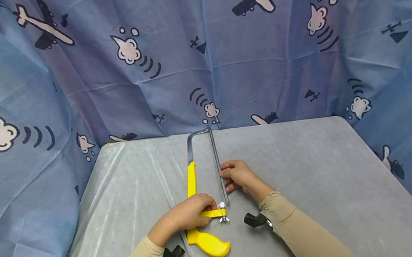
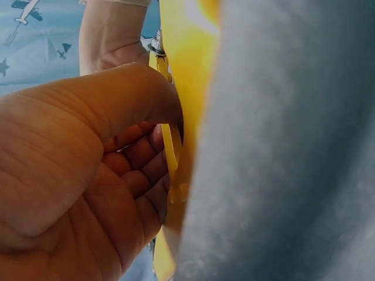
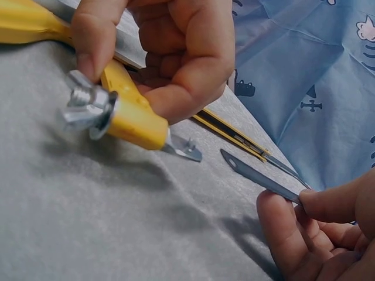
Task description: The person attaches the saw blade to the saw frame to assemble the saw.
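A hacksaw with a yellow frame [image 1: 191, 182] lies on the table, its curved yellow handle [image 1: 209, 244] toward me. My left hand [image 1: 192, 210] grips the yellow crosspiece at the handle end, thumb against it in the left wrist view. A wing nut [image 3: 88, 105] and a small metal pin holder [image 3: 186, 147] stick out of that crosspiece. Between thumb and fingers, my right hand [image 1: 238, 174] pinches the thin grey blade [image 3: 258, 177]. The blade's near end, with a hole, stands apart from the pin. Its far end meets the frame's grey bow [image 1: 189, 146].
A grey cloth covers the table [image 1: 307, 166]. Blue patterned curtains [image 1: 169, 94] hang behind it and along both sides. Black wrist cameras [image 1: 255, 219] hang below each wrist, close to the tabletop.
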`<state>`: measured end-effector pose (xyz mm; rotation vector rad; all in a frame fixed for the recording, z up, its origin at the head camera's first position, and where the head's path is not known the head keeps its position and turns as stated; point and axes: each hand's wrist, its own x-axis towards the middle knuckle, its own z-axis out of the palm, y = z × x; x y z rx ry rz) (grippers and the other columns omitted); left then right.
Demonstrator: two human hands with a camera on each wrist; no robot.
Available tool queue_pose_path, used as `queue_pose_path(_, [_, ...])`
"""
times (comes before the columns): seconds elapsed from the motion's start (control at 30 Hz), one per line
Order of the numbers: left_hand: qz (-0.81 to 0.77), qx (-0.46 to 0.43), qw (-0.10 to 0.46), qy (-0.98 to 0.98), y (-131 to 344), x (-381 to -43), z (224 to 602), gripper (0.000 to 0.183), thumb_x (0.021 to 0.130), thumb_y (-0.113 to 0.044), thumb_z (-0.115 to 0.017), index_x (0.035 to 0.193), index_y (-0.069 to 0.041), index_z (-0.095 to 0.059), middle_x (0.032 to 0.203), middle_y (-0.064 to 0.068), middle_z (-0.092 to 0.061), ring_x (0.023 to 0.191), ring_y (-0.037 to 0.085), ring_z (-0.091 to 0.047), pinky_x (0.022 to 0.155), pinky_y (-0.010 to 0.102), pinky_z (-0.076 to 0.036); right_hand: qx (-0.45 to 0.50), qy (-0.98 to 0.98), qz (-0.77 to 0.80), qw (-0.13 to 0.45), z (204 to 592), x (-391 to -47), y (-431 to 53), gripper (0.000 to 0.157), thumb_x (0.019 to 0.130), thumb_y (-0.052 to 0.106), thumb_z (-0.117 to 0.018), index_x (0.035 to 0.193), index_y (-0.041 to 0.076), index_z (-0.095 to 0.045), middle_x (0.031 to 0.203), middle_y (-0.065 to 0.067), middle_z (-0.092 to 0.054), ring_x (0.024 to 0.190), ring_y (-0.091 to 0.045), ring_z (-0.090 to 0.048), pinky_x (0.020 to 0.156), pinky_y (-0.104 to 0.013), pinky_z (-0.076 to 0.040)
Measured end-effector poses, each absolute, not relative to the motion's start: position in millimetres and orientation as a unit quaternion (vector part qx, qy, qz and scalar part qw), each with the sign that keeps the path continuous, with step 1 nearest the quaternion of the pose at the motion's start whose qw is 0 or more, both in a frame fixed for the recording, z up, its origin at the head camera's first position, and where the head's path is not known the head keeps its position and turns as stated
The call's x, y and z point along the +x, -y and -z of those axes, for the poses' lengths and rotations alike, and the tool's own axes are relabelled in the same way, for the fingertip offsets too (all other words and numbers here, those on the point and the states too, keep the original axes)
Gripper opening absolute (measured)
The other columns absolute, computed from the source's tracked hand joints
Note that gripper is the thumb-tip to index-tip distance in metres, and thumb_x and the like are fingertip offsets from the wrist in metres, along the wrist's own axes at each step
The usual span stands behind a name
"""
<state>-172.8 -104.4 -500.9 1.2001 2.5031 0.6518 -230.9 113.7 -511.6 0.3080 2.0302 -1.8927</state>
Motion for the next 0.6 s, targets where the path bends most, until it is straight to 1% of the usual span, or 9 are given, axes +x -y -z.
queue_pose_path(0.4, [-0.230, 0.411, 0.147, -0.870, 104.0, -172.7, 501.5, 0.019, 0.084, -0.004, -0.075, 0.098, -0.014, -0.066, 0.086, -0.008, -0.056, 0.079, 0.008, -0.052, 0.073, 0.021, -0.045, 0.105, -0.720, 0.662, 0.180, 515.6, -233.2, -115.0, 0.034, 0.097, 0.003, -0.065, 0.130, -0.003, -0.060, 0.087, -0.006, -0.063, 0.064, -0.016, -0.059, 0.050, -0.030, -0.056])
queue_pose_path(0.6, [-0.229, 0.410, 0.149, -0.870, 104.3, -173.0, 500.6, 0.019, 0.084, -0.004, -0.075, 0.098, -0.014, -0.067, 0.086, -0.008, -0.057, 0.079, 0.008, -0.051, 0.072, 0.021, -0.045, 0.107, -0.717, 0.661, 0.194, 514.0, -235.2, -114.2, 0.034, 0.096, 0.003, -0.067, 0.129, -0.002, -0.060, 0.082, -0.006, -0.063, 0.062, -0.017, -0.062, 0.055, -0.033, -0.059])
